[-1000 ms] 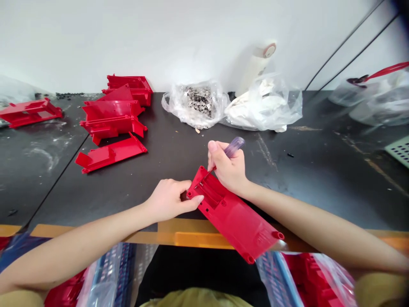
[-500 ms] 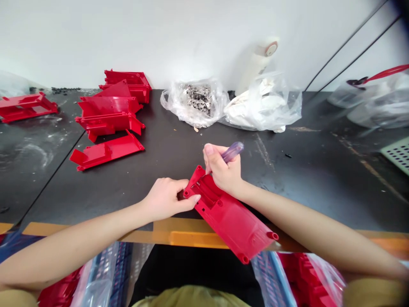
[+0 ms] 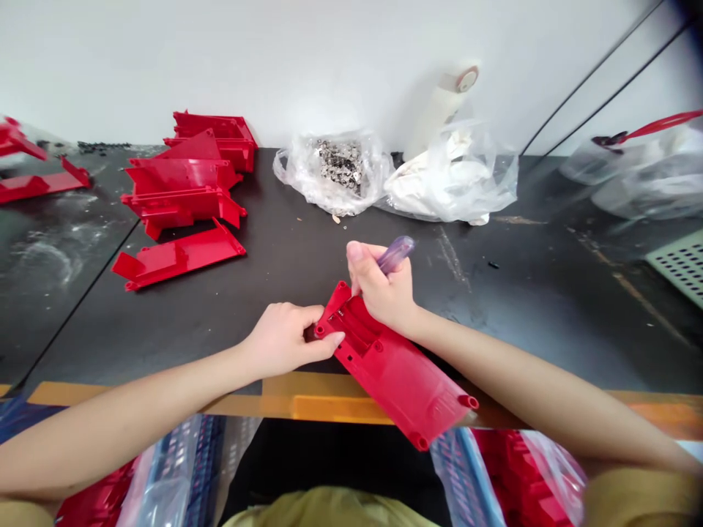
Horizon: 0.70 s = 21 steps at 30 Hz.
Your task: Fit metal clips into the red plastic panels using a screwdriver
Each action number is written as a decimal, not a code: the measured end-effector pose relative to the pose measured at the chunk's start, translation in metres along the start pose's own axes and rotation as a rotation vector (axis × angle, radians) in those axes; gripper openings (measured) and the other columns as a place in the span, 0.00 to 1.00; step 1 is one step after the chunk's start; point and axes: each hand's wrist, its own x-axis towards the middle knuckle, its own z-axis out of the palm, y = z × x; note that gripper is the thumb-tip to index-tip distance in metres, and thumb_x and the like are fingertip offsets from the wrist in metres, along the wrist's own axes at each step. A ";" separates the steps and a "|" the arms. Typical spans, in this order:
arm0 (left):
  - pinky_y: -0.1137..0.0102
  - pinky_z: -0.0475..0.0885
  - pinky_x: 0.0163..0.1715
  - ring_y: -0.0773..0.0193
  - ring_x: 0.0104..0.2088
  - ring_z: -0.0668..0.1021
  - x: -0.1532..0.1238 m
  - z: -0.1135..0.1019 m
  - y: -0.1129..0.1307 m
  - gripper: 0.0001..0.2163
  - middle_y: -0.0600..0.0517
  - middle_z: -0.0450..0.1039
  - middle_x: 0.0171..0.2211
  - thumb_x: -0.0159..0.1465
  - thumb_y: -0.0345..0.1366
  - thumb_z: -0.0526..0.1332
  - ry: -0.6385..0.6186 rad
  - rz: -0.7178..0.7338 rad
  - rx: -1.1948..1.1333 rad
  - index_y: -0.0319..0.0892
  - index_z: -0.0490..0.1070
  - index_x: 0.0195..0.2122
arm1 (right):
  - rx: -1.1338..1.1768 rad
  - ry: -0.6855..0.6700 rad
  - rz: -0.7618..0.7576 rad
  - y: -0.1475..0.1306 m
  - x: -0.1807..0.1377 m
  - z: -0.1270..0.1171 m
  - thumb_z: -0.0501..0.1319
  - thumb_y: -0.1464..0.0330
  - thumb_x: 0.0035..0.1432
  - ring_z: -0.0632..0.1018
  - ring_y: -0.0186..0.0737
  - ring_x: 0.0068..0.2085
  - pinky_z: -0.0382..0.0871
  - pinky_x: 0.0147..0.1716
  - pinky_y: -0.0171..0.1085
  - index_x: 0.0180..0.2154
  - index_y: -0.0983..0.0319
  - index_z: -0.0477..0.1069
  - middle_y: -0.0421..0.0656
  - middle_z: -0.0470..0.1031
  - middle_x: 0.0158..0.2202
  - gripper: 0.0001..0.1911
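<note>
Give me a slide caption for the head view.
Left hand steadies a red plastic panel at the bench edge; right hand holds a purple-handled screwdriver to it.

An assembly workshop: red plastic parts are lying stacked on a scuffed workbench, with metal bits and a screwdriver.

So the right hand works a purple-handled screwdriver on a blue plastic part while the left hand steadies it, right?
No, the plastic part is red, not blue; the head view shows it. The right hand does hold the purple-handled screwdriver to it while the left hand steadies it.
</note>
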 end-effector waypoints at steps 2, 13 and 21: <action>0.75 0.54 0.23 0.72 0.18 0.63 0.000 0.000 0.000 0.18 0.60 0.59 0.16 0.62 0.51 0.57 -0.008 0.000 -0.002 0.42 0.64 0.24 | 0.003 0.035 0.012 0.002 0.000 -0.001 0.55 0.48 0.63 0.56 0.26 0.17 0.49 0.17 0.34 0.16 0.60 0.54 0.34 0.51 0.14 0.31; 0.74 0.54 0.24 0.72 0.18 0.64 -0.001 -0.001 0.000 0.19 0.60 0.61 0.15 0.61 0.52 0.57 0.004 -0.002 -0.018 0.42 0.62 0.23 | -0.048 0.109 -0.034 0.000 -0.006 0.000 0.56 0.52 0.64 0.58 0.27 0.18 0.49 0.18 0.34 0.16 0.61 0.54 0.34 0.52 0.15 0.30; 0.74 0.55 0.24 0.71 0.18 0.65 0.002 -0.001 0.001 0.18 0.59 0.62 0.16 0.61 0.52 0.57 -0.001 -0.022 -0.018 0.43 0.63 0.23 | -0.022 0.084 -0.028 0.003 -0.005 0.000 0.55 0.51 0.64 0.57 0.27 0.18 0.49 0.18 0.34 0.16 0.61 0.55 0.34 0.53 0.14 0.31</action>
